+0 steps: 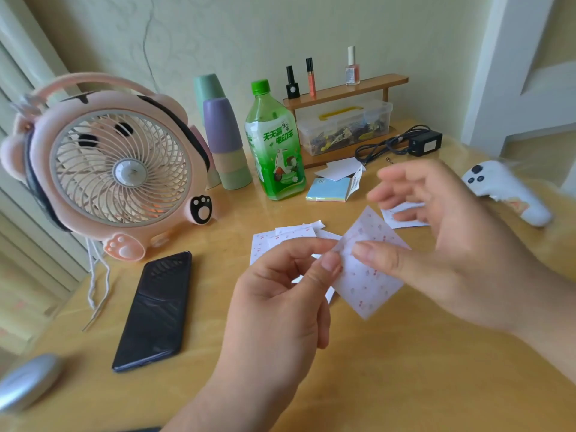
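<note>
One patterned paper (pixel 371 275), corner pinched by left hand (pixel 280 291) fingers; right hand (pixel 452 244) fingers blurred, grip unclear

Front table (pixel 389 369) free; fan (pixel 118 169), phone (pixel 156 310) block left.

L hand (pixel 280 291) pinches left corner of cherry-print paper square (pixel 367 275), held above worktop (pixel 405 369). R hand (pixel 461 244): thumb on the sheet, fingers blurred. More printed sheets (pixel 274 241) lie flat beneath. Phone (pixel 156 310) w/ pink fan (pixel 115 169) to left, green bottle (pixel 274 145) behind.
</note>
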The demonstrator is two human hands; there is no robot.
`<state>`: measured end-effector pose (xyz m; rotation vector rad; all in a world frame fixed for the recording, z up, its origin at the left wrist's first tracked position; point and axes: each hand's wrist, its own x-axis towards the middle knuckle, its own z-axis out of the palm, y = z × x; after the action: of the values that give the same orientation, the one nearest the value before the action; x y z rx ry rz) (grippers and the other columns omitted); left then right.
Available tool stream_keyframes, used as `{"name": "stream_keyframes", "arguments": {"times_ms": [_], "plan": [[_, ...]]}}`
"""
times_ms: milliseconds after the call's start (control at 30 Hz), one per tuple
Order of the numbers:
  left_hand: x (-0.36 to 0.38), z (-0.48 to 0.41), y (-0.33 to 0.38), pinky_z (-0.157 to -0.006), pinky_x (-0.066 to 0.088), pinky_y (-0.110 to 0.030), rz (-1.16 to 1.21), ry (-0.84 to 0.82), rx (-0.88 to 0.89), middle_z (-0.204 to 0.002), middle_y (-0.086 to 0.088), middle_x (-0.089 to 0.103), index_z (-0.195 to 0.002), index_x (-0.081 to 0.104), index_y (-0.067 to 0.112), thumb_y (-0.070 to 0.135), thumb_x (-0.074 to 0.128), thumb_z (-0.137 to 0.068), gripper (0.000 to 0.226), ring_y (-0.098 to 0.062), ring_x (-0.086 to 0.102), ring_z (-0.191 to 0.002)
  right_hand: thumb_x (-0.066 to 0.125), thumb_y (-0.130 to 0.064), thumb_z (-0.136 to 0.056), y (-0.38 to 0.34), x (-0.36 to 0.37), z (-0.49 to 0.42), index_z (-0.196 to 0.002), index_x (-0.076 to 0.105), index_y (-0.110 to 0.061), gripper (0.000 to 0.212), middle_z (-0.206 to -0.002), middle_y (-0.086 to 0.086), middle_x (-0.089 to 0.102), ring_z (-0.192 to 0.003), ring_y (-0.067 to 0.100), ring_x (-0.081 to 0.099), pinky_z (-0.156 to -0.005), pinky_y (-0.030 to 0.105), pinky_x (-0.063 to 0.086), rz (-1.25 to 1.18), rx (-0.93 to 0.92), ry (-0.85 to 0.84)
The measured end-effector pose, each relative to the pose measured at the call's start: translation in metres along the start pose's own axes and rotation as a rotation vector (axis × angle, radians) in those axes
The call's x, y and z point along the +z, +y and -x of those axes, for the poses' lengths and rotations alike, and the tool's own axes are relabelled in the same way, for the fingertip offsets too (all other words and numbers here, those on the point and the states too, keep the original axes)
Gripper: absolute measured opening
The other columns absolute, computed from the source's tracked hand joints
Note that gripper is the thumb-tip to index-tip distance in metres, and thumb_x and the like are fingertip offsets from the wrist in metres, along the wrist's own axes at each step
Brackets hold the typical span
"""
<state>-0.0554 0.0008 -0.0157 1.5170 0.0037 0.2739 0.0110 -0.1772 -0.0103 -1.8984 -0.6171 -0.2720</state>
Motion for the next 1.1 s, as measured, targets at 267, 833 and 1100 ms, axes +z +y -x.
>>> {"name": "stream_keyframes", "arguments": {"times_ms": [267, 833, 1100], "plan": [[0.002, -0.001, -0.005, -0.044, 0.04, -0.021, -0.055, -0.05, 0.005, -0.081, -0.004, 0.064, -0.127, 0.058, 0.042, 0.005, 0.074, -0.087, 0.057, -0.02, 0.051, -0.043, 0.082, -0.018, -0.071, -0.001, -0.004, -0.004, -0.108, 0.07, -0.031, 0.041, -0.092, 0.006, 0.076, -0.086, 0.023, 0.074, -0.081, 0.035, 0.059, -0.365, 0.193, -0.295], [0.001, 0.002, -0.01, -0.054, 0.05, -0.025, -0.462, -0.066, 0.113, -0.088, 0.015, 0.075, -0.125, 0.039, 0.066, 0.012, 0.077, -0.088, 0.075, -0.017, 0.058, -0.051, 0.08, -0.011, -0.082, 0.0, 0.002, 0.006, -0.122, 0.058, -0.044, 0.057, -0.095, -0.019, 0.07, -0.095, 0.017, 0.064, -0.082, 0.032, 0.048, 0.206, -0.188, -0.189], [-0.003, -0.004, 0.0, -0.041, 0.035, -0.025, 0.042, -0.132, -0.236, -0.101, -0.01, 0.078, -0.144, 0.036, 0.033, -0.009, 0.067, -0.08, 0.083, -0.023, 0.059, -0.046, 0.07, -0.003, -0.082, -0.002, 0.001, 0.006, -0.109, 0.07, -0.016, 0.03, -0.084, -0.012, 0.061, -0.085, 0.008, 0.055, -0.077, 0.025, 0.047, 0.364, -0.466, -0.127]]}}
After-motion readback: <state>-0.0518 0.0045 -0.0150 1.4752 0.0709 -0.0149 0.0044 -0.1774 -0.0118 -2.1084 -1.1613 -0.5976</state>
